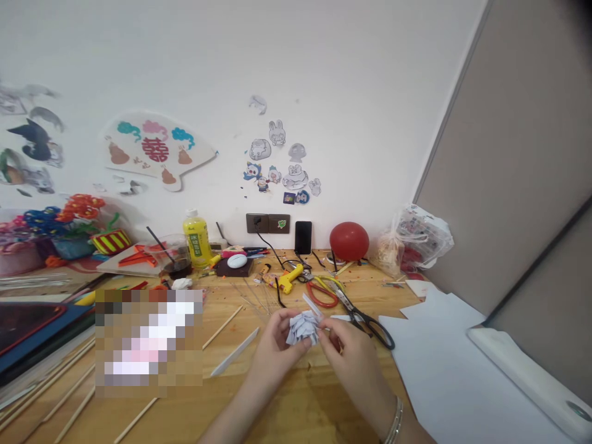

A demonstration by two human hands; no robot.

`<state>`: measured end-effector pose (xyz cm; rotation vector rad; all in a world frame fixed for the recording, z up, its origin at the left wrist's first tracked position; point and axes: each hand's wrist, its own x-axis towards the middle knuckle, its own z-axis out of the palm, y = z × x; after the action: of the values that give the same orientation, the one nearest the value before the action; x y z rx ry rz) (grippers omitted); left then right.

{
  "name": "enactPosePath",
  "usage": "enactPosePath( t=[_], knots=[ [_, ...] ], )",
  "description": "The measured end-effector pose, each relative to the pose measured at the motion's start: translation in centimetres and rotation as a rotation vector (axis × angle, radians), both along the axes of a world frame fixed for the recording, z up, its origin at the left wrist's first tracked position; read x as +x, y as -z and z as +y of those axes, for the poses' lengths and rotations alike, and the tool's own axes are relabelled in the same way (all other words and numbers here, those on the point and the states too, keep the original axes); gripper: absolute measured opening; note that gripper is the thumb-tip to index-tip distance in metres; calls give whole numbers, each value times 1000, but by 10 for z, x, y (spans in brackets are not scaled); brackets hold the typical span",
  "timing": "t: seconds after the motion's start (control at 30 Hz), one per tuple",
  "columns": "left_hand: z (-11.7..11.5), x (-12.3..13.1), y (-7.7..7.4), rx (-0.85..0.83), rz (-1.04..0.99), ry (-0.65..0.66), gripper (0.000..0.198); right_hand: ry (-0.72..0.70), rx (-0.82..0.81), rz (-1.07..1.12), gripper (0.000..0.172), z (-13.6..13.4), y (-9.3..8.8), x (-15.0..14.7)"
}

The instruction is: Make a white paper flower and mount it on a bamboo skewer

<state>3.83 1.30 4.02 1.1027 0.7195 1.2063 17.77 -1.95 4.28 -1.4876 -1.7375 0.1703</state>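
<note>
A pale paper flower (303, 327) with many layered petals is held over the wooden table, in the middle of the head view. My left hand (282, 345) grips it from the left, with the thumb below. At its right edge, the fingers of my right hand (345, 345) are pinched together; they touch the outer petals. A thin white paper strip (311, 304) shows just behind the flower. Just beyond my right hand lie black-handled scissors (370, 324). To the left of my left hand is a folded paper strip (235, 353).
Behind my hands lie a yellow glue gun (291, 279) and red-handled scissors (322, 295). A red balloon (349, 242), phone (303, 237) and yellow drink bottle (197, 239) stand near the wall. White paper sheets (439, 364) cover the right side. Wooden sticks (222, 327) lie left.
</note>
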Motion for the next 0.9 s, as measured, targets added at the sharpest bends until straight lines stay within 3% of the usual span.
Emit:
enactPosePath(
  t=[0.33,0.5,0.7,0.9],
  knots=[
    [-6,4,1,-14,93,12,46,-47,59,-98,15,-1,0,0],
    [-8,-1,-5,-45,243,43,44,-154,-78,52,14,0,-7,1],
    [-2,-4,-1,5,222,43,40,-98,-168,126,15,1,-8,7],
    [-4,-3,-6,-99,136,77,47,-49,-229,300,14,2,-15,10]
  ],
)
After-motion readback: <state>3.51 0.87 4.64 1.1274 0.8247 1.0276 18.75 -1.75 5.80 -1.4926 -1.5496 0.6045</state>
